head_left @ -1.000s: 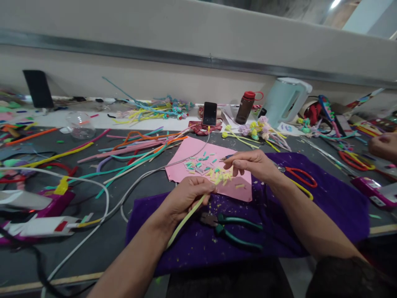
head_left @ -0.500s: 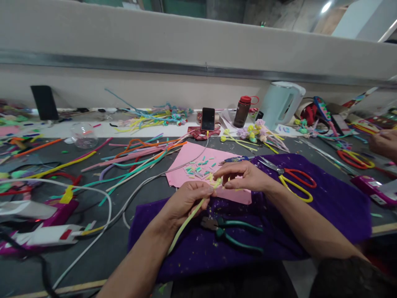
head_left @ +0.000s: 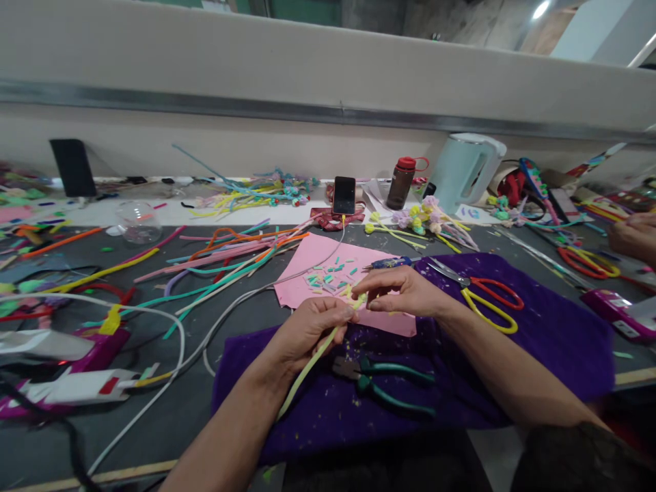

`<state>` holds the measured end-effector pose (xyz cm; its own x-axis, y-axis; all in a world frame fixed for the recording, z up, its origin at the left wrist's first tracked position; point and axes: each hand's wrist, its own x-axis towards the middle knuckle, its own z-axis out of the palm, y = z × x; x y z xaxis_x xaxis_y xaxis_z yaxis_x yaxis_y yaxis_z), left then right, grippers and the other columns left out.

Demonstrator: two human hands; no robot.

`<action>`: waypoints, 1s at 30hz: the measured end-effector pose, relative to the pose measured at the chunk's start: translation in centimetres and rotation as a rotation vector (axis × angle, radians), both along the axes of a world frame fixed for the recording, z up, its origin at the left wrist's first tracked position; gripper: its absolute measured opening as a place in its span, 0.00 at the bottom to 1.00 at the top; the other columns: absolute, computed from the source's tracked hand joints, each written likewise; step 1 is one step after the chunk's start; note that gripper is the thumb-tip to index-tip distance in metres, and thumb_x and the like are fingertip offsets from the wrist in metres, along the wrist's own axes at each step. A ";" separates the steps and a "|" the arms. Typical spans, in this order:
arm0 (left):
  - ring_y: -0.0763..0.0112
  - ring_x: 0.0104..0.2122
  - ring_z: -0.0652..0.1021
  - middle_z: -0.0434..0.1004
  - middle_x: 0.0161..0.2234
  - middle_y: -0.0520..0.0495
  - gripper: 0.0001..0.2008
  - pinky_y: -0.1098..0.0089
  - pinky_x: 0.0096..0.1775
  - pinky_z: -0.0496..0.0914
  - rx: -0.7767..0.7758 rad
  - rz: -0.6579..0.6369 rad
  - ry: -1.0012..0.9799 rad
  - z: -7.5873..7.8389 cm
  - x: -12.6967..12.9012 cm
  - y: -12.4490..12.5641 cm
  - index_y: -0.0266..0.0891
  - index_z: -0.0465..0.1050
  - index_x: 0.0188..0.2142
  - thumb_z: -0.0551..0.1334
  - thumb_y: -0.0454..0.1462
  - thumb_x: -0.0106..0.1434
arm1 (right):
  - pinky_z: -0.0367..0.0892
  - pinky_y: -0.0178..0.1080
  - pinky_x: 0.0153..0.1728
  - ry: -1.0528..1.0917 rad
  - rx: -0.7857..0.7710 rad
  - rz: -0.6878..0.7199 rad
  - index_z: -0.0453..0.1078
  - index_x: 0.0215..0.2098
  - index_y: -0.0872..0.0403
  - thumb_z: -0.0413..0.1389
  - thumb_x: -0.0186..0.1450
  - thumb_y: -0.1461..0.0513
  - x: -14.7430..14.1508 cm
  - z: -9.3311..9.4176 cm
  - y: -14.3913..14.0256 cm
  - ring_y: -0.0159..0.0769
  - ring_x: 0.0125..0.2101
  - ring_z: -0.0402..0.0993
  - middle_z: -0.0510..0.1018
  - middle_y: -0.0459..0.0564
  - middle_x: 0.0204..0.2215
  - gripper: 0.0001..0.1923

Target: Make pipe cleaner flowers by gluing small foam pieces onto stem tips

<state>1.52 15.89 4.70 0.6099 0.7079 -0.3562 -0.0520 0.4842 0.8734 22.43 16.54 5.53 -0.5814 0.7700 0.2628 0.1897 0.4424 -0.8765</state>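
My left hand (head_left: 320, 324) is closed in a pinch on a pale yellow pipe cleaner (head_left: 306, 372), whose tail slants down toward my left forearm. At its upper end there are yellow fluffy bits (head_left: 360, 299), and the fingers of my right hand (head_left: 397, 290) curl around them, fingertips partly hidden. Behind both hands, a pink sheet (head_left: 297, 273) carries several short cut pieces (head_left: 328, 280) in green, white and yellow. Green-handled pliers (head_left: 394, 386) lie on the purple cloth (head_left: 318, 424) just below my hands.
Scissors (head_left: 492, 301) with red and yellow handles and a blue-handled tool (head_left: 387, 262) lie at right. Loose coloured pipe cleaners (head_left: 230, 263) and a white cable (head_left: 215, 324) spread leftward. Behind stand a phone (head_left: 344, 196), bottle (head_left: 400, 184) and kettle (head_left: 469, 171). Another person's hand (head_left: 635, 236) shows far right.
The right thumb and fingers have shifted very slightly at the yellow end. The left hand keeps its hold on the pipe cleaner, and the tools lie still.
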 end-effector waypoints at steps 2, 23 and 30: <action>0.86 0.07 0.57 0.65 0.10 0.54 0.12 0.80 0.11 0.45 -0.003 -0.001 -0.002 0.0 0.0 0.0 0.32 0.70 0.22 0.65 0.41 0.49 | 0.65 0.31 0.29 0.030 -0.049 -0.003 0.71 0.45 0.55 0.59 0.56 0.61 0.0 0.1 -0.1 0.29 0.32 0.70 0.75 0.50 0.36 0.18; 0.85 0.11 0.65 0.74 0.20 0.52 0.12 0.83 0.11 0.55 0.082 0.182 -0.121 0.2 0.0 -0.3 0.34 0.66 0.25 0.66 0.39 0.50 | 0.55 0.24 0.13 0.065 -0.649 0.090 0.70 0.33 0.59 0.53 0.60 0.54 -5.9 -1.0 -5.3 0.22 0.16 0.68 0.75 0.46 0.24 0.15; 0.88 0.10 0.61 0.69 0.17 0.55 0.11 0.83 0.11 0.53 0.042 0.206 -0.092 0.4 -0.6 0.5 0.33 0.68 0.25 0.65 0.39 0.50 | 0.60 0.27 0.17 -0.071 -0.467 0.041 0.69 0.27 0.58 0.51 0.62 0.55 -4.5 -0.2 -4.6 0.24 0.16 0.66 0.73 0.45 0.21 0.15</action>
<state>0.97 16.38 5.10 0.4799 0.8338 -0.2729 -0.2264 0.4182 0.8797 17.97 11.98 5.35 -0.6175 0.7727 -0.1475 0.2472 0.0126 -0.9689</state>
